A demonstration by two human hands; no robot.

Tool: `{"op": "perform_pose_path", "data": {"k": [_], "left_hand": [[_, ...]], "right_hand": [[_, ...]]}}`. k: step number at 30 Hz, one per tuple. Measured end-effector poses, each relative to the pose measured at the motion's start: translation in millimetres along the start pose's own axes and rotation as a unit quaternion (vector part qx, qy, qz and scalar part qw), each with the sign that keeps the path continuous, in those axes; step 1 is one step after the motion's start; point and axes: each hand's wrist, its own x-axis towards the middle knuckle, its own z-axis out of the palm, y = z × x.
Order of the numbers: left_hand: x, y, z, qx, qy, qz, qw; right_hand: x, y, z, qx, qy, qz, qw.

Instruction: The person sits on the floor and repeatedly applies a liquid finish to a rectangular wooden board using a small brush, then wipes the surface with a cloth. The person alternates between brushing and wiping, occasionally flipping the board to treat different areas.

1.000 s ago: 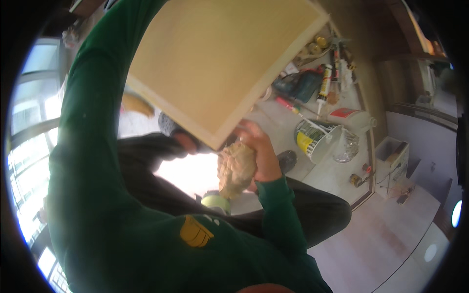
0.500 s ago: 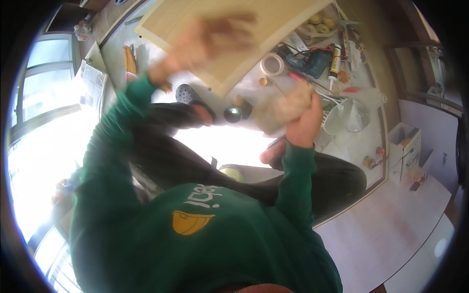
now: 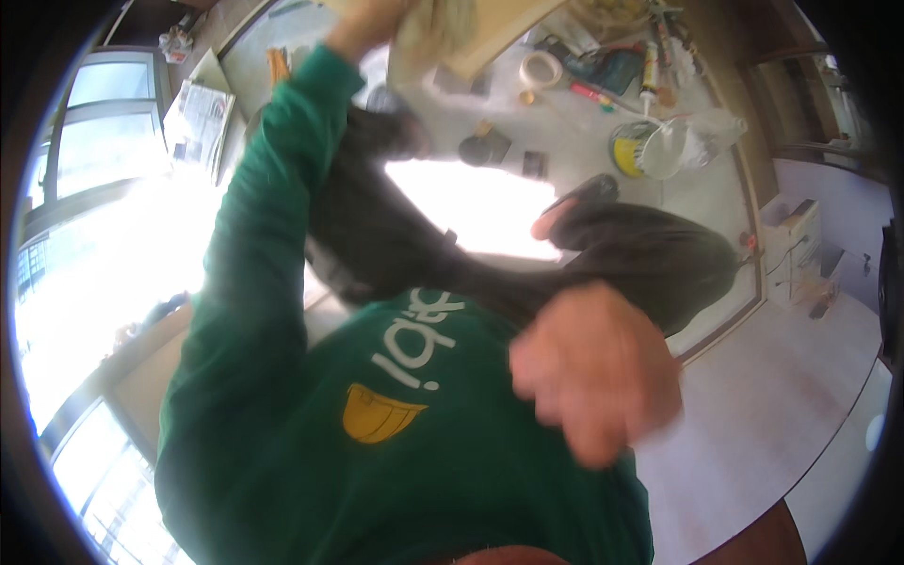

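At the top of the head view my left hand (image 3: pixel 369 21) is closed on a crumpled pale rag (image 3: pixel 438 33). The rag hangs over the near part of a light wooden board (image 3: pixel 504 33), and motion smears it. Whether it touches the board I cannot tell. My right hand (image 3: pixel 598 372) is raised in front of my green sweatshirt (image 3: pixel 452 452), well apart from the board. Its fingers are curled in and blurred, and anything inside them is hidden.
A roll of tape (image 3: pixel 540 69), a teal power tool (image 3: pixel 617 71) and a sealant tube (image 3: pixel 650 68) lie on the floor at the far right. A yellow-and-black tub (image 3: pixel 626 149) stands nearer, beside a clear plastic bag (image 3: pixel 711 132). My dark-trousered legs (image 3: pixel 650 250) spread across the middle.
The pale rag has gone from my right hand to my left, which has moved up over the board. My right hand has come back toward my chest. The view has shifted.
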Motion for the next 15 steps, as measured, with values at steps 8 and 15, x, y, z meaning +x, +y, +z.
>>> {"op": "perform_pose_path", "data": {"k": [8,15], "left_hand": [[79,40,2,0.134,0.018,-0.004,0.991],[76,35,-19,0.281,0.002,0.018,0.959]], "right_hand": [[26,13,43,-0.19,0.04,-0.141,0.971],[-103,347,3,-0.353,0.043,0.482,0.8]]}}
